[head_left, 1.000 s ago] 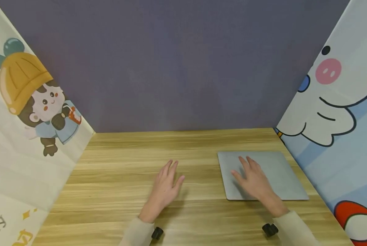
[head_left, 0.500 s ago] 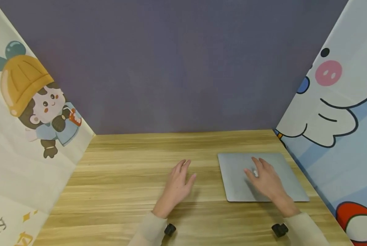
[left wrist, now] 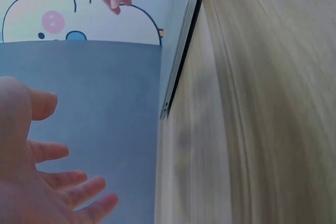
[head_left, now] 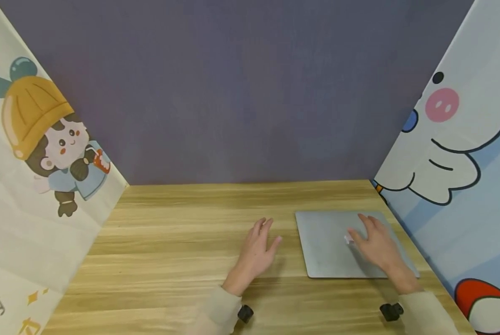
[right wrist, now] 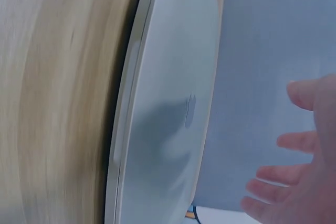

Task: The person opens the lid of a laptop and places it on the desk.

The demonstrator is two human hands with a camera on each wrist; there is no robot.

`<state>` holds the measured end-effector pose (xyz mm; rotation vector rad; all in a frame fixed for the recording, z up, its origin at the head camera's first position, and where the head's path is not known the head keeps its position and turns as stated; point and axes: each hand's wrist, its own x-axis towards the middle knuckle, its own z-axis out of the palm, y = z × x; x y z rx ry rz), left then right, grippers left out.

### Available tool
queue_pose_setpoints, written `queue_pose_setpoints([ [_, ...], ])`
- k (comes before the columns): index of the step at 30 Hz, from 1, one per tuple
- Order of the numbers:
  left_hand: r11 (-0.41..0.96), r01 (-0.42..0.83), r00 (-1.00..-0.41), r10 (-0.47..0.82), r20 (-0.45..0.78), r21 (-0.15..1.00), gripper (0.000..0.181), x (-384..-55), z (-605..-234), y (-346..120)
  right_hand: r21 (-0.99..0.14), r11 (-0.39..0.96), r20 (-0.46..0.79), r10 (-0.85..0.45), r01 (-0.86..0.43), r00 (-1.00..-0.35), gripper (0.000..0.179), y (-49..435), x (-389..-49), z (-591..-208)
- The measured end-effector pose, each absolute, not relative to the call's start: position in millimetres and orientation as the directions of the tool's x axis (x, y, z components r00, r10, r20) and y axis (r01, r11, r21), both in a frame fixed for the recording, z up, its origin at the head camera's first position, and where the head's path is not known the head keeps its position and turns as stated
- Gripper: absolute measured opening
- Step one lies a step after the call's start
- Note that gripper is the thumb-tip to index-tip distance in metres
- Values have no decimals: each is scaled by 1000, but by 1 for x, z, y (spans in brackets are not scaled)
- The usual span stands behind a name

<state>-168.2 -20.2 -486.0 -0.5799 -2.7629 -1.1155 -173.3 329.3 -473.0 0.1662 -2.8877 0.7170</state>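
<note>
A closed silver laptop (head_left: 323,253) lies flat on the right side of the wooden table, its lid logo (head_left: 348,238) showing beside my right thumb. Over the right part of the lid hovers my right hand (head_left: 377,244), fingers spread and holding nothing. The right wrist view shows this hand (right wrist: 294,177) raised off the lid (right wrist: 168,72), its shadow falling there. To the left of the laptop, my left hand (head_left: 256,253) hangs above the bare wood with loosely extended fingers and nothing in them. In the left wrist view, the laptop's side edge (left wrist: 178,51) stands beyond that hand.
The wooden table (head_left: 158,260) stretches left of the laptop. A dark grey panel (head_left: 250,93) closes off the back. Cartoon-printed sheets stand along the left (head_left: 7,223) and right (head_left: 493,223) sides, the right one close to the laptop. Each wrist carries a small black camera (head_left: 245,313).
Both hands have drifted to the right, staying above the table and the laptop. The lid logo has come into sight from behind the right hand. The laptop has stayed in place.
</note>
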Motion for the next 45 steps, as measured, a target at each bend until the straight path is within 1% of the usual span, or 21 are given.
queue_pose_setpoints([
  [5,657,364,-929,305,209,660,61,-168,-492,-12,-442,882,217,-71,-163,-974,66,342,-177,-476],
  [16,611,358,-927,323,191,706,59,-171,-497,4,-451,887,155,-30,-97,-988,68,365,-184,-483],
  [22,590,329,-933,323,158,737,63,-175,-501,17,-470,882,106,5,-46,-994,69,379,-187,-488],
  [26,583,325,-934,320,157,745,61,-177,-504,27,-480,877,63,14,-18,-998,73,389,-189,-491],
  [36,564,284,-936,340,95,775,61,-183,-508,50,-452,890,-51,47,65,-998,76,415,-191,-496],
  [42,576,245,-938,344,41,780,62,-183,-509,61,-431,900,-78,42,71,-996,76,423,-187,-506],
  [45,583,230,-938,346,18,780,62,-182,-512,65,-426,902,-78,46,75,-996,72,425,-183,-513],
])
